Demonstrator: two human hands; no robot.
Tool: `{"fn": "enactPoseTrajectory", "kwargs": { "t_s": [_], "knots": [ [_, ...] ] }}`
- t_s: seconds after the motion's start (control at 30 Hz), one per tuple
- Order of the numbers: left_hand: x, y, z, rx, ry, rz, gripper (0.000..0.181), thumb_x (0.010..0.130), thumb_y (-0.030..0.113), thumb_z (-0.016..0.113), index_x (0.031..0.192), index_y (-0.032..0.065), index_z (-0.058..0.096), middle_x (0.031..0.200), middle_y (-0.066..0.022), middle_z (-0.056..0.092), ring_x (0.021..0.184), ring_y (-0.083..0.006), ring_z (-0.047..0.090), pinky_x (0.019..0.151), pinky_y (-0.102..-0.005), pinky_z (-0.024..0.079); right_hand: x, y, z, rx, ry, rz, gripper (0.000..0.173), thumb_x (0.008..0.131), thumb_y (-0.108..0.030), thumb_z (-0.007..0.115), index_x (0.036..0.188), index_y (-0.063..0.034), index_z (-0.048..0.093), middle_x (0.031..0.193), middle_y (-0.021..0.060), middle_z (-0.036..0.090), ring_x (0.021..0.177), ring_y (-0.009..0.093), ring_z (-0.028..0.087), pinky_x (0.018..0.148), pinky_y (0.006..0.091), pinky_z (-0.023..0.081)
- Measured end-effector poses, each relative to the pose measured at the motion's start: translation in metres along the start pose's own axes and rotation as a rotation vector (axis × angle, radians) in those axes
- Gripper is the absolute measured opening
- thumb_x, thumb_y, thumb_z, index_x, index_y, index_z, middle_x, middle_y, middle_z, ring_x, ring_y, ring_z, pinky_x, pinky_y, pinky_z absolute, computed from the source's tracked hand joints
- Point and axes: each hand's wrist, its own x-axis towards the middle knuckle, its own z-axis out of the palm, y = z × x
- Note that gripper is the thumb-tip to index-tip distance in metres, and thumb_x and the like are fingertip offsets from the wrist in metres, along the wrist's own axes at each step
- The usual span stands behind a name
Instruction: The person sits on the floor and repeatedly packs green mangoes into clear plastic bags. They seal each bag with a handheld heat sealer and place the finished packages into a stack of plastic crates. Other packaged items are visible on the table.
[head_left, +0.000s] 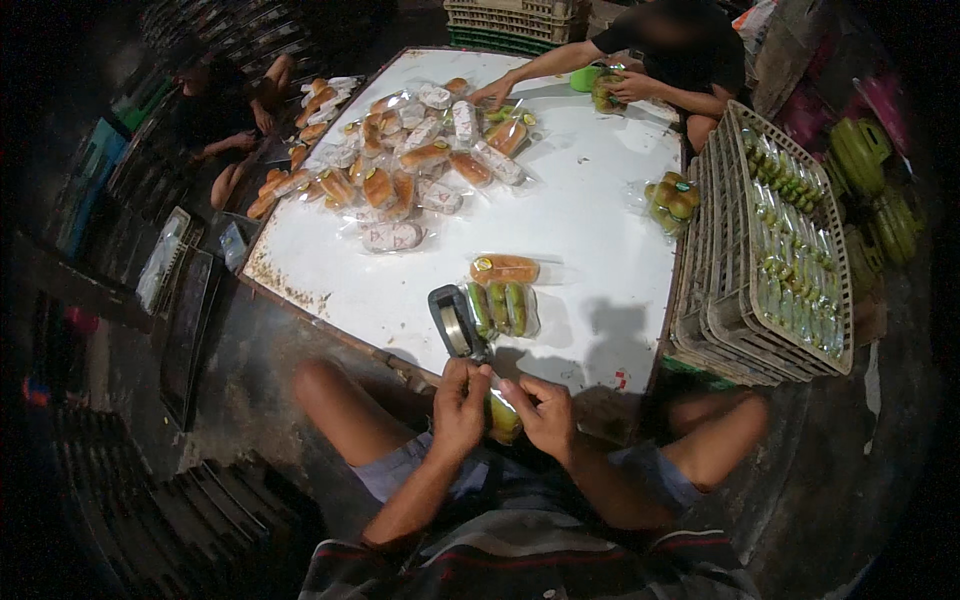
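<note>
Both my hands are close together over the near edge of the white table, below a tape dispenser (454, 322) with a roll of tape. My left hand (461, 405) pinches the gathered end of a clear plastic bag. My right hand (544, 412) has thumb and fingers on the same bag; its yellow-green contents (504, 421) hang between the hands. Just beyond the dispenser lie several green rolls in clear wrap (501, 309). A wrapped brown bread roll (504, 268) with a yellow sticker lies behind them.
Many wrapped bread rolls (427, 154) are heaped on the white table (555, 217). Plastic crates (739, 300) of wrapped green items are stacked at right. A co-worker's hand (495, 90) reaches to the heap; another holds a green bundle (606, 94). Another person sits at left.
</note>
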Motion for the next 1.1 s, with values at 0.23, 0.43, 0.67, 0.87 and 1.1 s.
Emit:
{"fn": "enactPoseTrajectory", "kwargs": {
  "t_s": [0.23,0.43,0.67,0.87,1.1],
  "knots": [
    [-0.023,-0.019,0.009,-0.431,0.277,-0.022,0.031,0.091,0.015,0.059,0.120,0.0049,0.051,0.120,-0.0107,0.054,0.115,-0.0252,0.053,0.098,-0.0370,0.043,-0.027,0.026,0.042,0.775,-0.164,0.377,0.060,0.091,-0.019,0.073,0.137,-0.0031,0.038,0.116,0.0096,0.054,0.114,0.016,0.052,0.095,0.0304,0.045],
    [-0.038,-0.020,-0.020,-1.107,0.073,-0.517,0.062,0.092,0.017,0.053,0.151,0.0097,0.034,0.142,-0.0151,0.045,0.129,-0.0296,0.048,0.107,-0.0455,0.040,0.031,0.062,0.058,0.256,-0.049,0.331,0.053,0.081,-0.039,0.082,0.110,-0.0015,0.058,0.099,0.0072,0.060,0.099,0.017,0.058,0.087,0.0320,0.048],
    [-0.018,-0.022,-0.055,-0.894,0.198,-0.588,0.040,0.092,0.020,0.060,0.125,-0.0012,0.053,0.114,-0.0122,0.063,0.103,-0.0271,0.064,0.087,-0.0408,0.054,0.058,0.132,0.098,-0.077,0.051,0.194,0.030,0.085,-0.026,0.075,0.079,0.0013,0.065,0.077,0.0121,0.059,0.074,0.026,0.060,0.068,0.0375,0.046],
    [-0.010,-0.012,-0.080,-0.818,0.074,-0.538,0.041,0.090,0.016,0.065,0.126,-0.0012,0.054,0.113,-0.0129,0.065,0.101,-0.0253,0.065,0.087,-0.0398,0.054,0.026,0.099,0.040,-0.281,-0.361,0.048,0.023,0.084,-0.025,0.073,0.085,-0.0024,0.072,0.082,0.0178,0.064,0.081,0.034,0.064,0.071,0.0427,0.049],
    [-0.002,-0.008,-0.050,-0.456,-0.197,-0.432,0.052,0.084,0.001,0.067,0.132,-0.0014,0.048,0.116,-0.0105,0.062,0.104,-0.0194,0.061,0.088,-0.0309,0.050,0.048,0.007,-0.016,0.013,-0.457,0.047,0.039,0.091,-0.035,0.068,0.073,-0.0002,0.066,0.076,0.0165,0.062,0.073,0.023,0.063,0.068,0.0362,0.048]
  ]
}}
